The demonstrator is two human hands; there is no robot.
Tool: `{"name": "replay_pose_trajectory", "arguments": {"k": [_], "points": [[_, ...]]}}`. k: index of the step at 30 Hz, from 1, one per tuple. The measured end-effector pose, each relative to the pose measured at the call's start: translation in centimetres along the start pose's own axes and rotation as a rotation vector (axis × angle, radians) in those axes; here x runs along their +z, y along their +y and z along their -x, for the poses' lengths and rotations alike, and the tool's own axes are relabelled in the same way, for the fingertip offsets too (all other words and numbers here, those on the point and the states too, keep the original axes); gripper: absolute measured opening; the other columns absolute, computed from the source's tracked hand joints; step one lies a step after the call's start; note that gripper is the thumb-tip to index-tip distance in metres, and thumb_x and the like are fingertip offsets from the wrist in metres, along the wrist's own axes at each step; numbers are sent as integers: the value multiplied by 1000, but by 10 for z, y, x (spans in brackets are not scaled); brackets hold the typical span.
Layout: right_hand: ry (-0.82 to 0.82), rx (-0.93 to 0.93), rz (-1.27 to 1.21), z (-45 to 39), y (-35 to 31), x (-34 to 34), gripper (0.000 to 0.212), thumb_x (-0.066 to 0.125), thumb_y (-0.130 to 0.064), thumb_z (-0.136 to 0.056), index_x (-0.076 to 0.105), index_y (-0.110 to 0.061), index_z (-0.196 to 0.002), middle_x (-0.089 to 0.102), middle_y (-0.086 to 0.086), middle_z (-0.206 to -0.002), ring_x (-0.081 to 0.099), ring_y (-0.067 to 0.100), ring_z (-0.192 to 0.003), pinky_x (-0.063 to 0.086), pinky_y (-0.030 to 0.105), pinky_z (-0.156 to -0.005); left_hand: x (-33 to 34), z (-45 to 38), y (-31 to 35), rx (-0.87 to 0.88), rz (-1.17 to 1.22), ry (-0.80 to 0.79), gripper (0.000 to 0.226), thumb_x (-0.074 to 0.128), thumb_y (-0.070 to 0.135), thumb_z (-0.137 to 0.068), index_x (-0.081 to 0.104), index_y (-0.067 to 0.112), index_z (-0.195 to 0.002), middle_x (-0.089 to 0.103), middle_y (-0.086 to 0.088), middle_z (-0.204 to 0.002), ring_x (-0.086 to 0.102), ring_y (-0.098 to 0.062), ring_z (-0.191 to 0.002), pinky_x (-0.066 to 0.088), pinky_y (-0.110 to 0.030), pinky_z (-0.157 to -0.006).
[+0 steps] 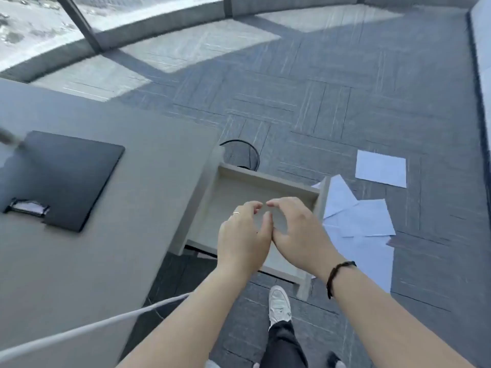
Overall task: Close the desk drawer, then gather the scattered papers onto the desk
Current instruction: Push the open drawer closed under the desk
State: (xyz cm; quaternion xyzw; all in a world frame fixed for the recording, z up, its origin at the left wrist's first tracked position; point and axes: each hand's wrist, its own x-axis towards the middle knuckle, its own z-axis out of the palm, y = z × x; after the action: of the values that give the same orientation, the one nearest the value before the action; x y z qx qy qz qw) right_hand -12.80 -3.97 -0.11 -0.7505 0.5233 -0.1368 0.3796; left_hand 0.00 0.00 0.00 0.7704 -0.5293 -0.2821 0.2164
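While both hands point(268, 235), fingers curled and empty, hide the drawer's point(239, 189) front, papers point(358, 216) overlap

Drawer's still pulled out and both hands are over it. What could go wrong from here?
1. Both hands, left hand and right hand, hover inside the open drawer; pushing it shut from there may pinch fingers.
2. Some papers lie against the drawer front and beside the shoe; a step there may slip or crease them.
3. A cable loops behind the drawer and might snag.
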Motion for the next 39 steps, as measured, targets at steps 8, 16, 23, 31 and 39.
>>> {"name": "replay_pose_trajectory", "arguments": {"k": [8,16,23,31,39], "points": [[204,714,-444,13,157,0,41,53,-25,-97,48,-25,-138,52,-3,-138,52,16,-123,41,37,-105,146,-12,26,104,-114,-304,42,48,39,-96,50,22,-134,51,3,-138,53,-21,-119,44,-34,-94],[-2,827,-765,-2,202,36,27,49,-12,-97,73,-16,-111,76,11,-104,73,17,-84,56,46,-85,186,-29,12,205,-291,-386,38,48,14,-86,54,23,-123,58,0,-126,62,-27,-98,34,-32,-69],[140,899,-756,-8,203,53,26,57,-1,-89,79,-11,-81,79,8,-79,71,21,-73,59,34,-68,179,-39,8,182,-265,-328,30,46,39,-94,52,26,-121,64,2,-111,61,-25,-100,39,-36,-74],[131,857,-866,-23,182,73,22,58,4,-89,79,-1,-87,76,24,-92,66,20,-71,56,31,-66,160,-46,-12,175,-388,-307,25,49,27,-88,47,23,-113,67,0,-102,61,-30,-95,30,-37,-69],[94,819,-872,-52,155,107,27,58,6,-89,77,-8,-76,74,28,-89,60,27,-77,57,47,-85,89,-52,-73,65,-482,-121,44,44,55,-90,63,21,-108,68,-2,-109,58,-27,-106,39,-42,-91]]}}
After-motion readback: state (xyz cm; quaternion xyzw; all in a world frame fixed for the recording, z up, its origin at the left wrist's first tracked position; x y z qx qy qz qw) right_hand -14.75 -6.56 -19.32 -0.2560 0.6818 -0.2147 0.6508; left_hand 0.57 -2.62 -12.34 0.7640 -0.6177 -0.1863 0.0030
